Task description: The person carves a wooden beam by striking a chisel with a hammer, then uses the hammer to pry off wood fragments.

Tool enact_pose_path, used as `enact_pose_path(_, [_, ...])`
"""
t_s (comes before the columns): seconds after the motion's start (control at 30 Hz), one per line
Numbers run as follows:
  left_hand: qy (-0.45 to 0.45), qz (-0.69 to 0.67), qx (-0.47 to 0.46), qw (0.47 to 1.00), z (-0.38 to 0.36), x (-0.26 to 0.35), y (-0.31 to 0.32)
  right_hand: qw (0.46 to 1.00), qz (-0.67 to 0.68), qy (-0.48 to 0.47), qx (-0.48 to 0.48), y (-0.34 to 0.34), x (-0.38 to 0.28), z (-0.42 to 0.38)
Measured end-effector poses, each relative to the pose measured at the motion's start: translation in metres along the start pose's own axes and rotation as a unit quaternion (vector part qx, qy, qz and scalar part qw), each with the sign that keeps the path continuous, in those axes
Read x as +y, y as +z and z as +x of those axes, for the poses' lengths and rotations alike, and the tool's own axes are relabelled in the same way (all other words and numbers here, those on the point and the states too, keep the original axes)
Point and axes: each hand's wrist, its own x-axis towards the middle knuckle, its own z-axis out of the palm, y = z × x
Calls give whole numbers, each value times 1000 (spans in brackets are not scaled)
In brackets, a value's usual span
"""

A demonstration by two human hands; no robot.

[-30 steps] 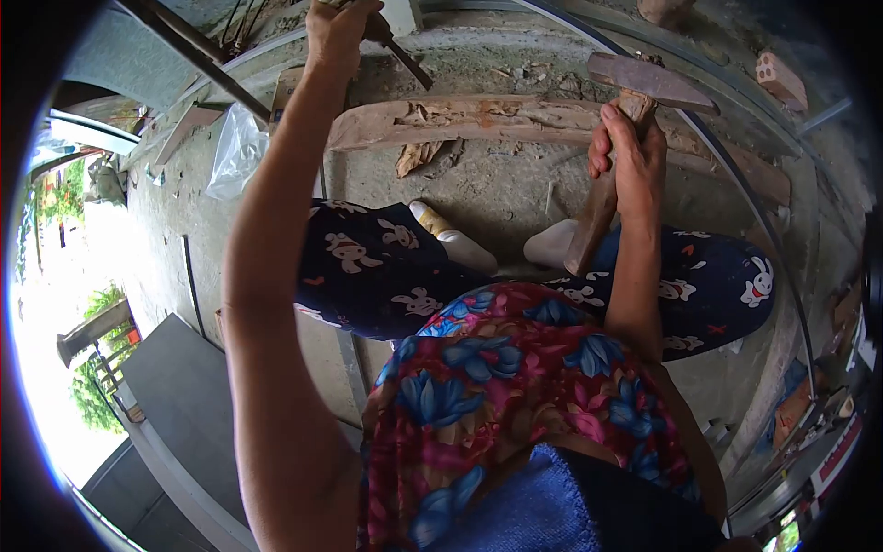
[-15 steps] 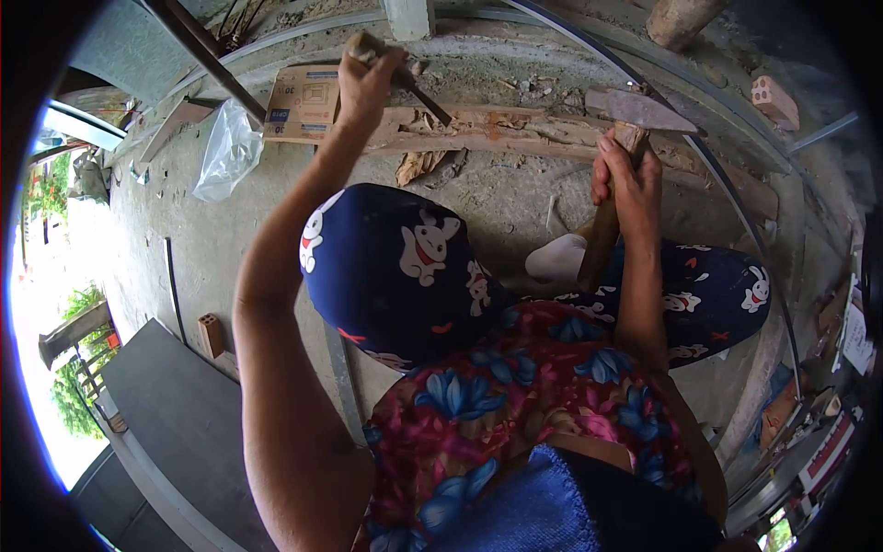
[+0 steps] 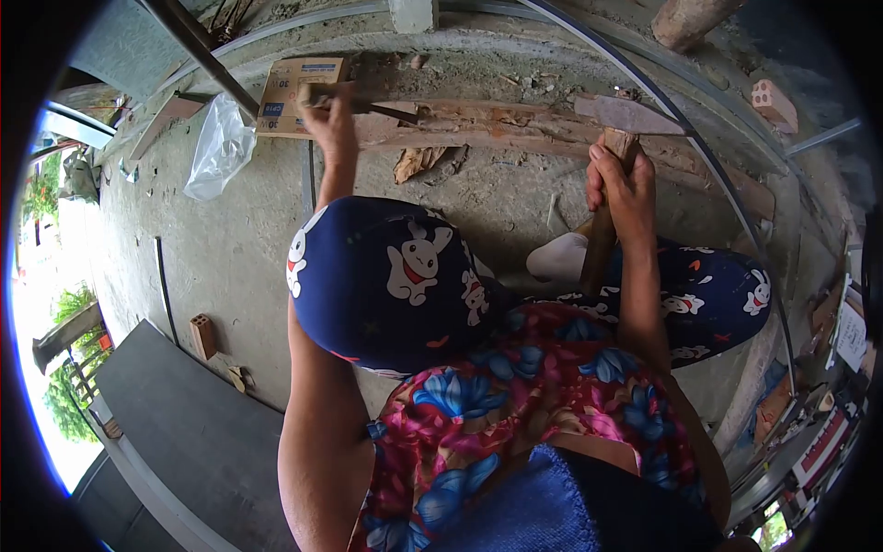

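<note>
My left hand (image 3: 335, 124) is wrapped round the handle of a chisel (image 3: 391, 112), whose blade points right, over the left part of a long wooden beam (image 3: 543, 129). The beam lies on the ground and has a rough, gouged top. My right hand (image 3: 625, 184) grips the wooden handle of a hammer (image 3: 630, 117) just below its metal head. That head is above the right part of the beam. A dry brown leaf-like scrap (image 3: 418, 164) lies at the beam's near edge.
A cardboard box (image 3: 280, 97) and a clear plastic bag (image 3: 219, 152) are at the upper left. One brick (image 3: 774, 106) stands upper right, another (image 3: 203, 337) lower left, near a dark panel (image 3: 193, 414). A curved metal strip (image 3: 727, 184) crosses the right side.
My left hand has moved left and down with the chisel, which now lies flatter over the beam. My right hand and the hammer have shifted only slightly left.
</note>
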Motion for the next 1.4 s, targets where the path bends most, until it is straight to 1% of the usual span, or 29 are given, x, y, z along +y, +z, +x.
enact_pose_path(0.07, [52, 116, 33, 991, 9, -3, -25, 1000, 0, -2, -4, -1, 1, 0])
enact_pose_path(0.17, [69, 152, 4, 986, 0, 21, -15, 1000, 10, 0, -13, 2, 4, 2])
enact_pose_path(0.27, [-21, -32, -25, 999, -18, 25, 10, 1000, 11, 8, -14, 6, 3, 1])
enact_pose_path(0.3, [-47, -50, -9, 998, -25, 24, 21, 1000, 9, 12, -15, 8, 3, 0])
enact_pose_path(0.33, [-41, -19, -12, 999, -28, 7, 19, 1000, 10, 10, -23, 7, 3, 1])
enact_pose_path(0.4, [-14, 36, 7, 999, -23, -1, 14, 999, 11, 9, -39, 6, 6, 0])
enact_pose_path(0.47, [36, 90, 21, 995, -11, 12, 7, 1000, -4, 6, -30, 5, 7, 0])
enact_pose_path(0.5, [99, 163, 32, 981, -5, 11, -1, 1000, -10, 6, -24, 4, 8, 0])
enact_pose_path(0.53, [90, 155, 27, 983, -2, 23, -1, 1000, -10, 5, -21, 4, 8, 0])
enact_pose_path(0.6, [89, 259, 42, 961, -5, 43, 8, 1000, -10, 2, -22, 6, 7, 1])
enact_pose_path(0.7, [41, 181, -64, 981, -11, 52, 14, 999, -19, -3, -43, 7, 11, 3])
enact_pose_path(0.8, [-50, 42, -127, 990, -20, 57, 34, 998, -33, 13, -43, 11, 12, 1])
enact_pose_path(0.83, [-59, 77, -160, 982, -20, 59, 37, 998, -34, 13, -46, 12, 12, 0])
enact_pose_path(0.93, [-48, 130, -234, 962, -10, 56, 43, 998, -34, 12, -46, 10, 12, 0])
enact_pose_path(0.97, [-69, 115, -253, 958, -3, 53, 45, 999, -32, 13, -41, 10, 12, 0])
enact_pose_path(1.03, [-41, 231, -338, 912, 17, 68, 51, 999, -27, 17, -34, 8, 12, 0])
enact_pose_path(1.07, [-26, 289, -376, 880, 29, 81, 57, 999, -23, 18, -33, 8, 10, 0])
enact_pose_path(1.1, [22, 328, -421, 846, 40, 96, 65, 999, -18, 19, -32, 7, 8, 1])
enact_pose_path(1.2, [74, 414, -475, 773, 60, 136, 87, 999, 7, 9, -45, 3, 7, 5])
enact_pose_path(1.23, [52, 454, -493, 741, 69, 141, 90, 999, 23, 6, -45, 2, 5, 7])
enact_pose_path(1.33, [129, 399, -523, 742, 70, 151, 104, 997, 70, 1, -40, 1, -1, 9])
enact_pose_path(1.37, [129, 374, -474, 787, 60, 147, 108, 996, 85, -1, -36, 0, -3, 10])
enact_pose_path(1.4, [109, 388, -453, 796, 51, 146, 116, 994, 102, -2, -30, 1, -5, 12])
